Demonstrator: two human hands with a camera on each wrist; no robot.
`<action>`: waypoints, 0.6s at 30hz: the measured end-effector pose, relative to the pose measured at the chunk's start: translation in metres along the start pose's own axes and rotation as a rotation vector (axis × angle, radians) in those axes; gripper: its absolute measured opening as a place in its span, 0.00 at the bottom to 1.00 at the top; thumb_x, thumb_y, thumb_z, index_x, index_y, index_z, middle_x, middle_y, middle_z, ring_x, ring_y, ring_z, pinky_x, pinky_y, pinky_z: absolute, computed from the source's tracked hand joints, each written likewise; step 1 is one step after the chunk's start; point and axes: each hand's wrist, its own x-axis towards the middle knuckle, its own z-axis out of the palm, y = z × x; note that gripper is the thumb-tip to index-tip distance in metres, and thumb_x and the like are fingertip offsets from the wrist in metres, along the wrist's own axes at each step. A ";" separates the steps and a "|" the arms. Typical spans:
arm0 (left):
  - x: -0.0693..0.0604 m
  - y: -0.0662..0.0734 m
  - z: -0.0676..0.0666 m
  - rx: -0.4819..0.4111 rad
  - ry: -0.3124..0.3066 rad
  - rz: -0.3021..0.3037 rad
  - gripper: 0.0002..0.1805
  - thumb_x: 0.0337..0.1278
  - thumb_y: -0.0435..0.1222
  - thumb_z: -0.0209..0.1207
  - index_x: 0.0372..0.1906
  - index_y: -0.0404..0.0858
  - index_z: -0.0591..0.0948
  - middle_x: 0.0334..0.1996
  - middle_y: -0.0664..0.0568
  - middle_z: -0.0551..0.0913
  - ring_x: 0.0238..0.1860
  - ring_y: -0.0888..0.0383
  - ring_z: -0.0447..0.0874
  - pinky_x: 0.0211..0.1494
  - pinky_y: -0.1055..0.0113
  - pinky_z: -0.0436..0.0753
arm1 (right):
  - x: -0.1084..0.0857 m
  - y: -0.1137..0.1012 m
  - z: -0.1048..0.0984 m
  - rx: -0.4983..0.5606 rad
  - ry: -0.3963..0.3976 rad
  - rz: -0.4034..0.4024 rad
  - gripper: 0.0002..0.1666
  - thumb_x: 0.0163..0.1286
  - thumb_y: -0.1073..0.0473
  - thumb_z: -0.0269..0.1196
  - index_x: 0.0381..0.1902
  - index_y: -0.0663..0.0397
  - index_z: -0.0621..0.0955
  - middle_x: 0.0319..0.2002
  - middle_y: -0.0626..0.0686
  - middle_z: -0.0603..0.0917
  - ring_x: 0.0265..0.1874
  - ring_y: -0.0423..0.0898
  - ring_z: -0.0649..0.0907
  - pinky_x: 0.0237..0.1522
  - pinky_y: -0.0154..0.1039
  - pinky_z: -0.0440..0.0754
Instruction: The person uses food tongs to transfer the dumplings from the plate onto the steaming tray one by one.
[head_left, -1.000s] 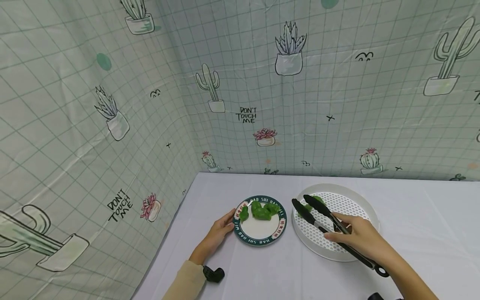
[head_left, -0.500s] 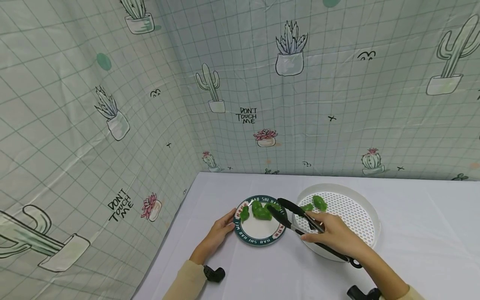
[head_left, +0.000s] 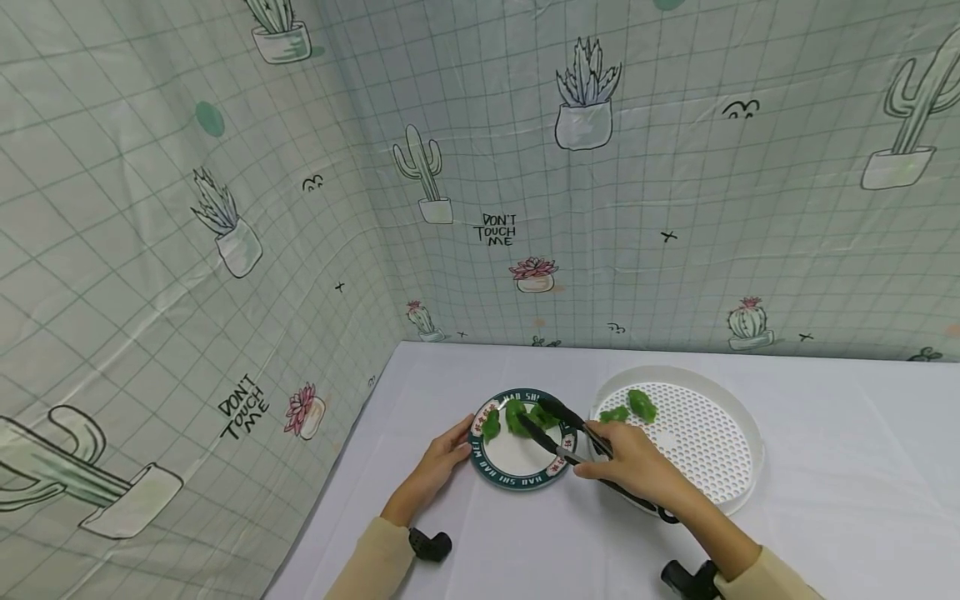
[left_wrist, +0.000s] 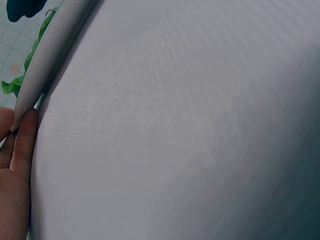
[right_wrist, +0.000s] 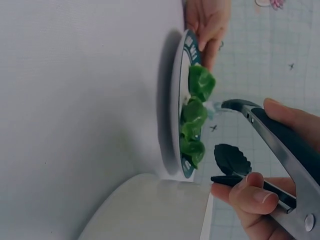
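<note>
At the left, my left hand (head_left: pixel 442 458) pinches the rim of a round plate (head_left: pixel 517 481) with a dark green patterned border, thumb above and fingers beneath in the left wrist view. Several crinkled green leafy pieces (head_left: pixel 515 417) lie on the plate. My right hand (head_left: pixel 633 461) grips black-and-metal kitchen tongs (head_left: pixel 536 432). Their two tips are spread apart above the plate's right half. In the right wrist view the tongs (right_wrist: pixel 287 150) hover close to the green pieces (right_wrist: pixel 195 117), and no piece is visibly clamped.
Right of the plate stands a round white tray (head_left: pixel 752 450) with a perforated base, partly behind my right hand. Two green pieces (head_left: pixel 642 406) remain at its upper left. White cloth (head_left: pixel 465 550) covers the table, and a patterned cloth wall (head_left: pixel 637 183) rises behind.
My right hand has carried the spread tongs leftward from above the white tray to above the plate. The left hand stays at the plate rim.
</note>
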 end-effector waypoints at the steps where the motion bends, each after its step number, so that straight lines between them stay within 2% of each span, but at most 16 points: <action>1: 0.000 0.000 0.000 0.007 -0.001 0.002 0.30 0.73 0.27 0.47 0.76 0.29 0.57 0.76 0.38 0.57 0.77 0.41 0.49 0.77 0.46 0.48 | 0.001 0.000 0.001 -0.005 0.006 0.003 0.45 0.57 0.56 0.75 0.61 0.82 0.71 0.47 0.71 0.82 0.41 0.58 0.81 0.36 0.47 0.81; 4: 0.000 -0.001 0.000 0.020 -0.004 -0.003 0.30 0.74 0.28 0.48 0.76 0.30 0.57 0.76 0.38 0.56 0.77 0.41 0.49 0.77 0.46 0.49 | 0.003 -0.003 0.004 -0.021 0.020 0.006 0.45 0.55 0.57 0.76 0.61 0.83 0.71 0.46 0.70 0.82 0.35 0.52 0.77 0.30 0.42 0.75; 5: 0.000 0.000 0.000 0.021 -0.004 -0.004 0.30 0.74 0.28 0.48 0.76 0.30 0.57 0.76 0.38 0.57 0.77 0.42 0.50 0.77 0.47 0.50 | 0.003 -0.004 0.004 -0.035 0.023 0.003 0.45 0.55 0.57 0.76 0.61 0.83 0.71 0.46 0.71 0.82 0.36 0.52 0.78 0.30 0.42 0.75; 7: 0.000 0.000 0.000 0.022 -0.004 0.001 0.30 0.74 0.28 0.47 0.76 0.29 0.57 0.76 0.37 0.57 0.76 0.41 0.50 0.76 0.46 0.50 | 0.002 -0.006 0.005 -0.064 0.032 -0.012 0.45 0.55 0.57 0.76 0.60 0.84 0.72 0.53 0.74 0.80 0.42 0.54 0.80 0.34 0.43 0.77; 9: -0.001 0.001 0.001 0.022 -0.002 0.001 0.29 0.74 0.28 0.47 0.76 0.28 0.57 0.75 0.37 0.57 0.76 0.41 0.51 0.76 0.47 0.51 | 0.002 -0.008 0.006 -0.076 0.026 -0.010 0.45 0.55 0.57 0.76 0.60 0.84 0.71 0.46 0.73 0.81 0.40 0.55 0.80 0.32 0.43 0.76; 11: -0.001 0.002 0.001 0.023 0.002 -0.005 0.29 0.74 0.28 0.47 0.76 0.28 0.57 0.76 0.38 0.57 0.76 0.42 0.51 0.76 0.48 0.51 | 0.003 -0.010 0.008 -0.082 0.030 -0.015 0.44 0.56 0.57 0.76 0.60 0.83 0.72 0.45 0.72 0.82 0.38 0.53 0.79 0.31 0.43 0.74; 14: -0.002 0.003 0.001 0.024 0.005 -0.003 0.29 0.74 0.28 0.47 0.76 0.28 0.57 0.75 0.37 0.58 0.76 0.41 0.52 0.76 0.48 0.52 | 0.003 -0.012 0.010 -0.082 0.033 -0.018 0.42 0.56 0.58 0.75 0.59 0.83 0.72 0.45 0.71 0.82 0.42 0.59 0.81 0.37 0.49 0.81; 16: -0.001 0.003 0.001 0.022 0.003 -0.006 0.29 0.74 0.28 0.47 0.76 0.28 0.57 0.75 0.37 0.57 0.76 0.42 0.51 0.76 0.48 0.52 | 0.003 -0.013 0.013 -0.086 0.045 -0.016 0.41 0.56 0.59 0.76 0.58 0.83 0.73 0.53 0.74 0.80 0.49 0.62 0.81 0.45 0.53 0.82; 17: -0.001 0.003 0.001 0.022 0.002 -0.007 0.29 0.74 0.28 0.47 0.76 0.28 0.57 0.75 0.37 0.57 0.76 0.42 0.51 0.76 0.48 0.52 | 0.003 -0.014 0.014 -0.077 0.039 0.000 0.41 0.56 0.59 0.75 0.58 0.84 0.73 0.51 0.75 0.80 0.46 0.62 0.82 0.43 0.53 0.83; 18: -0.001 0.003 0.002 0.014 0.001 -0.005 0.29 0.74 0.28 0.47 0.76 0.28 0.57 0.75 0.37 0.57 0.76 0.42 0.51 0.76 0.48 0.52 | 0.003 -0.015 0.016 -0.084 0.041 0.013 0.41 0.56 0.59 0.75 0.58 0.84 0.73 0.52 0.75 0.80 0.48 0.64 0.82 0.44 0.54 0.83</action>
